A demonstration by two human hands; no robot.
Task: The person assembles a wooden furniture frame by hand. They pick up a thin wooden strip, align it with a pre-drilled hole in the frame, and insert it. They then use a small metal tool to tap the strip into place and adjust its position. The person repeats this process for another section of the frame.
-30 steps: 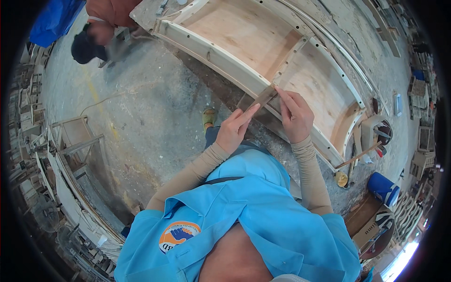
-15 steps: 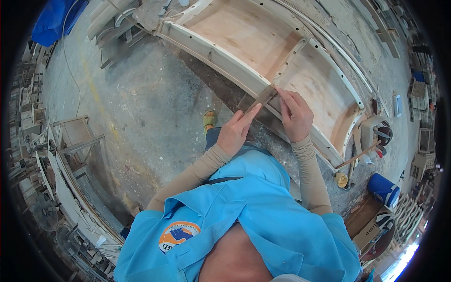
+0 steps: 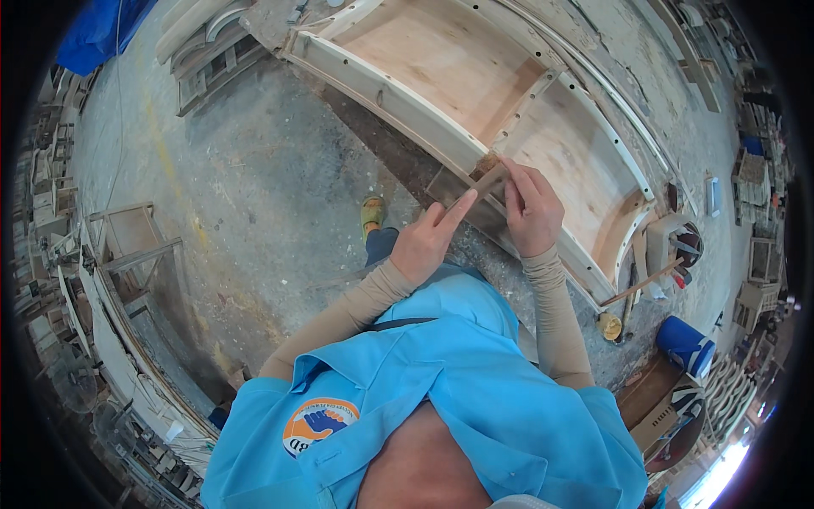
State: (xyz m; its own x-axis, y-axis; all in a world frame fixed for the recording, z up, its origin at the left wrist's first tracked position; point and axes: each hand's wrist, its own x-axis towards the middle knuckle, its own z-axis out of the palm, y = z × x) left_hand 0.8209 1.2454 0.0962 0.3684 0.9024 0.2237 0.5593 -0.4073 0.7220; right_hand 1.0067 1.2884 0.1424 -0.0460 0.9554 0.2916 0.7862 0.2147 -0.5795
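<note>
A large curved wooden furniture frame (image 3: 475, 76) with a plywood panel lies on the workbench in front of me. My right hand (image 3: 530, 208) grips a small brown strip, likely sandpaper (image 3: 487, 176), pressed against the frame's pale front rail (image 3: 398, 97). My left hand (image 3: 432, 237) rests just left of it, its forefinger stretched out along the strip's lower end. Both forearms wear tan sleeves under a blue work shirt.
The workbench edge (image 3: 509, 280) is dusty grey. A blue can (image 3: 687, 343), a round tin (image 3: 609, 325) and a stick (image 3: 640, 284) lie at the right. Wooden frames (image 3: 127, 254) stand on the concrete floor at the left. More curved parts (image 3: 208, 42) are stacked beyond.
A person bent over at the far upper left a second ago is out of view. My hands stay on the strip at the rail with hardly any shift.
</note>
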